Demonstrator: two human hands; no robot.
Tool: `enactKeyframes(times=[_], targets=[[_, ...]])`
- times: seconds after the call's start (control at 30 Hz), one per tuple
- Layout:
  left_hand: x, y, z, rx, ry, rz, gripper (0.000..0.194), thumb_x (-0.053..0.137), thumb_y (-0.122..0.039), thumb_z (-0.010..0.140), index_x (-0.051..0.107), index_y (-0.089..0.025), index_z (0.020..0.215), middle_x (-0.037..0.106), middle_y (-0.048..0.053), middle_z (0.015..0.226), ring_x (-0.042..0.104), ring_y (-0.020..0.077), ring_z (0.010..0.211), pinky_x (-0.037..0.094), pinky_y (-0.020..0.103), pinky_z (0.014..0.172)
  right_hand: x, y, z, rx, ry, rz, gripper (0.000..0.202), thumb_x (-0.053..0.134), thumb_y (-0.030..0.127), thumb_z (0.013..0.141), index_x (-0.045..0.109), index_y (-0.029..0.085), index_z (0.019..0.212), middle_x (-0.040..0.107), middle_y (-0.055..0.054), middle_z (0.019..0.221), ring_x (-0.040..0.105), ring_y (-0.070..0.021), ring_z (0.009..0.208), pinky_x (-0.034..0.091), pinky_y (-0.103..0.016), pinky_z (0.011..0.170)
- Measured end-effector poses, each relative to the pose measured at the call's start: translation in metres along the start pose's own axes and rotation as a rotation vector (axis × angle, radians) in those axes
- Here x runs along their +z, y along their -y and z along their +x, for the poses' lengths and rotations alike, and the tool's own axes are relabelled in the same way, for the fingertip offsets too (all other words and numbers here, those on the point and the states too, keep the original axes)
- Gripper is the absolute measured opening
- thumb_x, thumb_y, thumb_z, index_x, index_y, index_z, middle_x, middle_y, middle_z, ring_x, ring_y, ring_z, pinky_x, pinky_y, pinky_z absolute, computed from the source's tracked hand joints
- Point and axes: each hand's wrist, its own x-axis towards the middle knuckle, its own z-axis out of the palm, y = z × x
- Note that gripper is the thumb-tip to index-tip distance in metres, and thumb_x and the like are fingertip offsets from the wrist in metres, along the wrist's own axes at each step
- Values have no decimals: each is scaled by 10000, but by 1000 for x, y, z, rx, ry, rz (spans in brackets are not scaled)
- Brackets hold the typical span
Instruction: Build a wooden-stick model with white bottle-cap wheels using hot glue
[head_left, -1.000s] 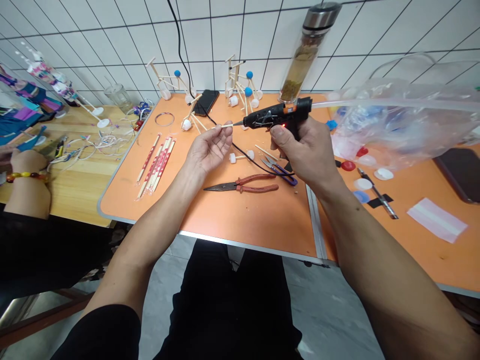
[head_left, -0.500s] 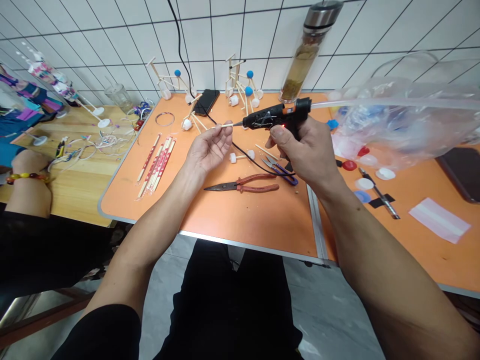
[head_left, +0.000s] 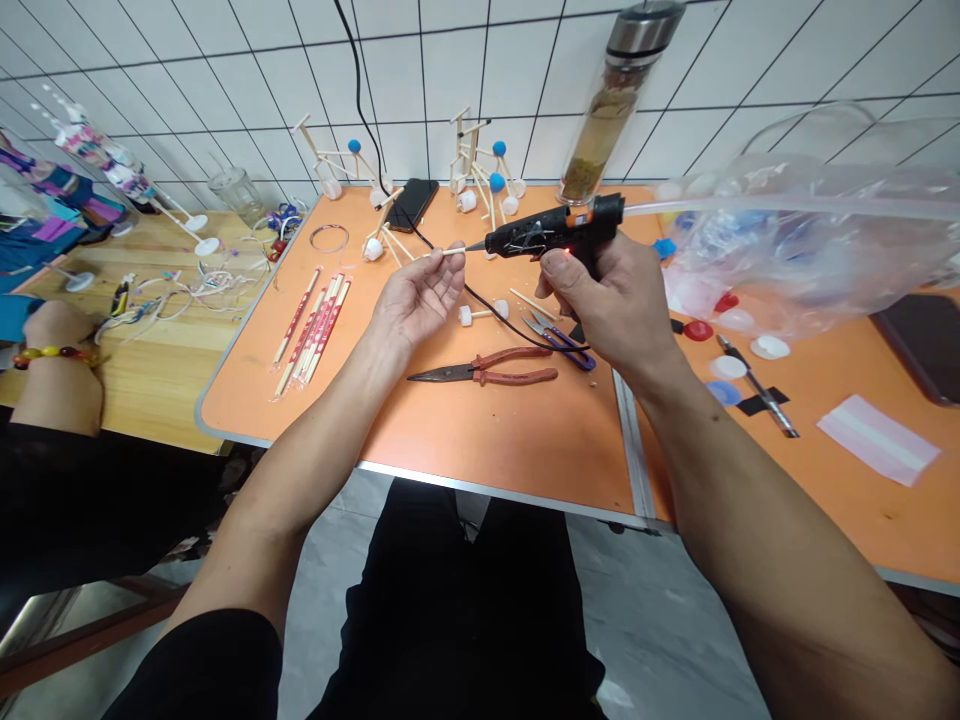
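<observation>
My right hand [head_left: 604, 295] is wrapped round the grip of a black hot glue gun [head_left: 532, 235], a long glue stick [head_left: 720, 205] poking out of its back. The gun's nozzle points left and meets the end of a thin wooden stick [head_left: 453, 251]. Between its thumb and fingertips my left hand [head_left: 416, 295] pinches that stick, palm turned up. Behind the left hand stands a stick frame with a white bottle cap [head_left: 373, 249]. Below the gun lie long-nose pliers [head_left: 480, 371] with red handles, scissors [head_left: 559, 340] and a stick with white caps [head_left: 484, 314].
Wrapped chopsticks [head_left: 319, 330] lie at left, and a black phone [head_left: 412, 204] at the back. Stick models with blue balls [head_left: 498, 182] stand by the wall near a tea bottle [head_left: 611, 110]. A plastic bag [head_left: 817, 230] sits right. Another person's arm [head_left: 60, 365] rests far left.
</observation>
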Motion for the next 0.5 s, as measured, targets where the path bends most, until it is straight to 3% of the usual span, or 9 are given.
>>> enactKeyframes(times=[0.5], targets=[[0,0,-1,2,14,-1,344,589,-79,1109,771,-75,1402,886,77,931,890,141,911,671,218,1021,0,-3,1,-10,-20,10,548,727,838,961,690,297,890,729,-52,766,706,-255,755,558,-384,604]])
